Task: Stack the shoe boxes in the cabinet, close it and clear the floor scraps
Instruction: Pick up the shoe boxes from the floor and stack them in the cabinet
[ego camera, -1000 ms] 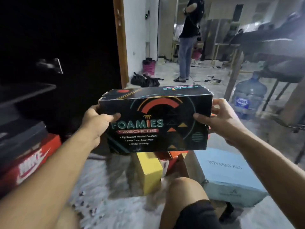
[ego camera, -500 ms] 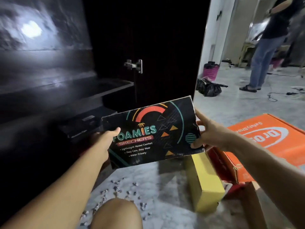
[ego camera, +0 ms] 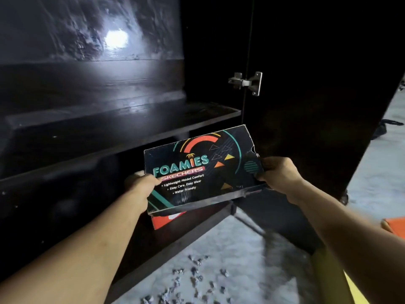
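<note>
I hold a black Foamies shoe box (ego camera: 197,170) with both hands at the mouth of the dark cabinet's lower compartment. My left hand (ego camera: 140,187) grips its left end and my right hand (ego camera: 278,174) grips its right end. The box is tilted, its printed lid facing me. Under it, the corner of a red box (ego camera: 168,220) shows on the cabinet's bottom board (ego camera: 192,233). The shelf (ego camera: 131,126) above is dark and glossy. Small grey scraps (ego camera: 197,279) lie scattered on the floor in front of the cabinet.
The cabinet door (ego camera: 317,106) stands open to the right, its hinge (ego camera: 247,82) visible. A yellow box (ego camera: 337,279) and an orange box (ego camera: 394,227) lie on the floor at the right edge. Pale floor stretches beyond the door.
My view has swung left toward the cabinet. Both hands have carried the Foamies box forward and down into the lower opening, above the red box.
</note>
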A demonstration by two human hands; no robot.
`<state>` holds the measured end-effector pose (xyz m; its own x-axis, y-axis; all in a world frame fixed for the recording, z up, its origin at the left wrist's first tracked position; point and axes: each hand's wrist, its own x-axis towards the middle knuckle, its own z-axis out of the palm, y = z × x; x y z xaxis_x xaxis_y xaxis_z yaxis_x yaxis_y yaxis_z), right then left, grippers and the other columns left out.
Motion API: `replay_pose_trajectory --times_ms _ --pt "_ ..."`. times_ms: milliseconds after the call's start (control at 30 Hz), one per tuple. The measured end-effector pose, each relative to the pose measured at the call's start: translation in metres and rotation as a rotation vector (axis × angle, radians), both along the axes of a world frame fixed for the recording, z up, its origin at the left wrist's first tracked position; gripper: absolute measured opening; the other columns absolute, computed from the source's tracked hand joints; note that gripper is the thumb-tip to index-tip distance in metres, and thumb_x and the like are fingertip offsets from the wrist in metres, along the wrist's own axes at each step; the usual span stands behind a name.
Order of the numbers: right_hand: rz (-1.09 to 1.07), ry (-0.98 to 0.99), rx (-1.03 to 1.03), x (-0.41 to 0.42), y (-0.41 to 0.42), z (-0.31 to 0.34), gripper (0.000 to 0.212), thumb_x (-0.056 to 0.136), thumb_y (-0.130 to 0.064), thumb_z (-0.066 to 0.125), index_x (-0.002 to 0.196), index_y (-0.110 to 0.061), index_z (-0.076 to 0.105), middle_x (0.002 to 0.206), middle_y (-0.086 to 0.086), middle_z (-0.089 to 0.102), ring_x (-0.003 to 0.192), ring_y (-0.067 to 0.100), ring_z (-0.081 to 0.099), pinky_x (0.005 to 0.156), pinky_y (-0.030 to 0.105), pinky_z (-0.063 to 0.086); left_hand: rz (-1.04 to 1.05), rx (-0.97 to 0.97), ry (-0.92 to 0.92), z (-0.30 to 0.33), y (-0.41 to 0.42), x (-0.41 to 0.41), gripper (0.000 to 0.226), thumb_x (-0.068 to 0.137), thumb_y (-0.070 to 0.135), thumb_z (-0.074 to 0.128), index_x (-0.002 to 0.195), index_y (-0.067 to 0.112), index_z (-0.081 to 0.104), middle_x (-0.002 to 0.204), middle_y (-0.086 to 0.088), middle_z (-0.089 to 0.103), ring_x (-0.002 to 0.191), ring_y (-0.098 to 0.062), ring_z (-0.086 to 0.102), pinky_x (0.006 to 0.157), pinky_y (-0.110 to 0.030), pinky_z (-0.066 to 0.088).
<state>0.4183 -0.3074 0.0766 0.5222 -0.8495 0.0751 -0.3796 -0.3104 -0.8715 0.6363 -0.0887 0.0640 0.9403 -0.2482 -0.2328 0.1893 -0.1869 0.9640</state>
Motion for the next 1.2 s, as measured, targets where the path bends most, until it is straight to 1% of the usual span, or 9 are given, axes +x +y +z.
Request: replay_pose_trajectory --times_ms 267,333,433,600,667,767,900,967,1200 --pt "-0.052 -0.208 0.184 0.111 -0.034 -0.020 0.025 0.076 -0.008 0.073 0.094 -0.024 0.068 0.097 0.005 0.067 0.083 0.025 0.069 0.065 0.047 0.061 0.032 -0.048 -0.045 -0.005 -0.009 0.068 0.025 0.086 -0.005 0.060 0.080 0.019 0.057 0.089 -0.009 0.064 0.072 -0.023 0.060 0.069 -0.033 0.051" --pt "-0.060 -0.258 0.173 0.134 -0.041 -0.025 0.023 0.069 -0.013 0.077 0.085 -0.027 0.068 0.095 0.006 0.069 0.088 0.028 0.070 0.074 0.049 0.060 0.053 -0.088 -0.062 -0.010 -0.013 0.081 0.027 0.086 -0.005 0.062 0.096 0.019 0.061 0.101 -0.006 0.063 0.087 -0.024 0.062 0.081 -0.036 0.051" --pt "-0.068 -0.298 0.139 0.162 -0.053 -0.031 0.037 0.068 -0.018 0.079 0.104 -0.020 0.070 0.097 0.005 0.069 0.093 0.027 0.069 0.083 0.046 0.058 0.132 -0.163 -0.118 -0.013 -0.021 0.094 0.052 0.085 0.001 0.069 0.133 0.013 0.053 0.132 -0.006 0.056 0.121 -0.023 0.054 0.101 -0.032 0.040" --pt "0.024 -0.298 0.062 0.198 -0.061 -0.033 0.058 0.073 -0.011 0.077 0.128 -0.013 0.060 0.113 0.004 0.066 0.100 0.017 0.064 0.087 0.026 0.052 0.112 -0.174 -0.293 -0.010 -0.040 0.095 0.052 0.077 0.011 0.080 0.123 0.014 0.057 0.108 0.004 0.061 0.097 -0.014 0.054 0.075 -0.016 0.042" --pt "0.052 -0.277 0.022 0.210 -0.061 -0.030 0.058 0.076 -0.011 0.074 0.132 -0.014 0.057 0.118 0.003 0.064 0.105 0.018 0.062 0.089 0.025 0.050 0.046 -0.118 -0.358 -0.020 -0.043 0.097 0.070 0.070 0.015 0.086 0.132 0.017 0.053 0.113 0.006 0.059 0.107 -0.014 0.056 0.086 -0.020 0.047" --pt "0.040 -0.205 -0.156 0.224 -0.054 -0.032 0.049 0.081 -0.012 0.069 0.129 -0.013 0.059 0.130 0.016 0.058 0.118 0.030 0.057 0.101 0.033 0.046 0.041 0.038 -0.526 -0.034 -0.046 0.099 0.080 0.069 0.011 0.086 0.140 0.014 0.049 0.143 -0.006 0.048 0.132 -0.024 0.047 0.111 -0.028 0.033" --pt "0.049 -0.075 -0.463 0.237 -0.036 -0.046 0.042 0.088 -0.006 0.059 0.129 -0.015 0.060 0.157 0.019 0.025 0.137 0.037 0.039 0.107 0.037 0.042 0.072 0.590 -1.399 -0.054 -0.044 0.099 0.060 0.069 0.002 0.077 0.127 0.008 0.062 0.143 -0.016 0.048 0.132 -0.038 0.043 0.113 -0.051 0.029" --pt "0.136 0.008 -0.590 0.240 -0.024 -0.056 0.052 0.093 -0.007 0.053 0.143 -0.018 0.046 0.160 0.015 0.015 0.146 0.036 0.019 0.112 0.040 0.034 -0.084 0.794 -1.625 -0.067 -0.045 0.103 0.067 0.066 -0.001 0.075 0.130 0.009 0.060 0.147 -0.016 0.045 0.138 -0.036 0.039 0.114 -0.056 0.022" --pt "0.421 0.185 -0.648 0.246 -0.019 -0.075 0.091 0.094 -0.010 0.054 0.152 -0.034 -0.013 0.159 0.000 -0.026 0.145 0.035 -0.019 0.114 0.048 0.027 -0.222 1.310 -1.486 -0.068 -0.051 0.101 0.093 0.086 0.020 0.060 0.154 0.017 -0.004 0.158 -0.015 -0.024 0.146 -0.034 -0.022 0.113 -0.058 -0.018"
